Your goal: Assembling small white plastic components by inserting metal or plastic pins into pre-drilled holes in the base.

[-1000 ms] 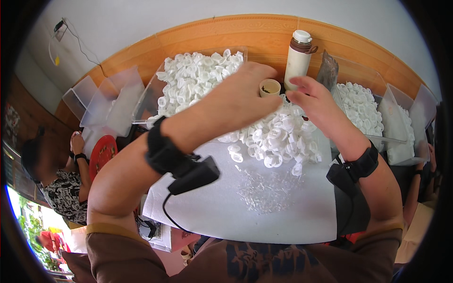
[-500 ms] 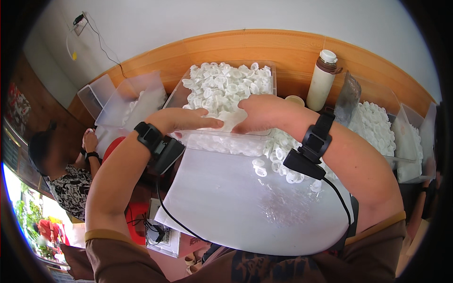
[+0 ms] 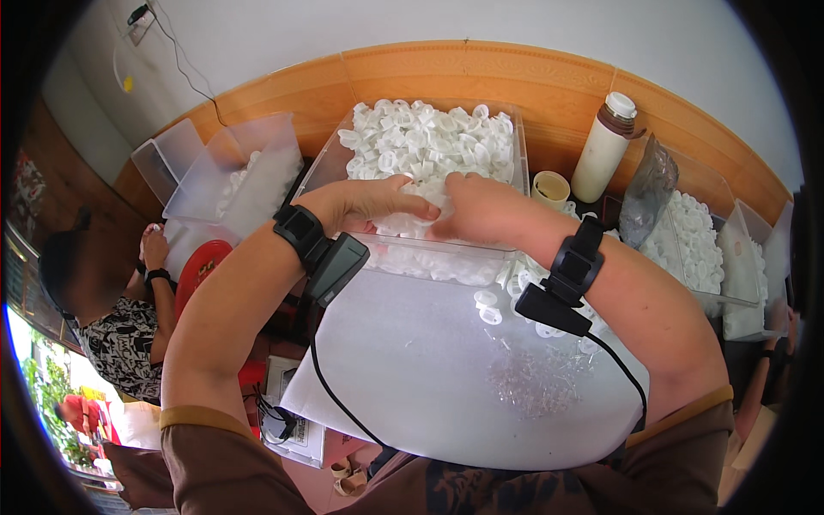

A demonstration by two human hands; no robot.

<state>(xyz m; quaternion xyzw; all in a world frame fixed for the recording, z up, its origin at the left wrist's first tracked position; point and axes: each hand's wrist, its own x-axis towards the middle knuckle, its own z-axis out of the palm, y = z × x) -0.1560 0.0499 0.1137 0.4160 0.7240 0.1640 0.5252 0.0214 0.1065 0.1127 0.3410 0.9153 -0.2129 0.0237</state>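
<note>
Many white pieces point(image 3: 424, 190) between both hands point(image 3: 375, 202) point(image 3: 482, 209)

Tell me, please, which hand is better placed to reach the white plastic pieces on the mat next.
Probably the right hand: it is nearer those white pieces; the left hand is farther left.

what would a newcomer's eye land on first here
Likely the big heap of white parts in the clear bin, upper middle, with the left grip and right grip at its near side. Then the tall pale bottle standing right of the bin, and the clear slivers scattered on the white sheet in front.
</note>
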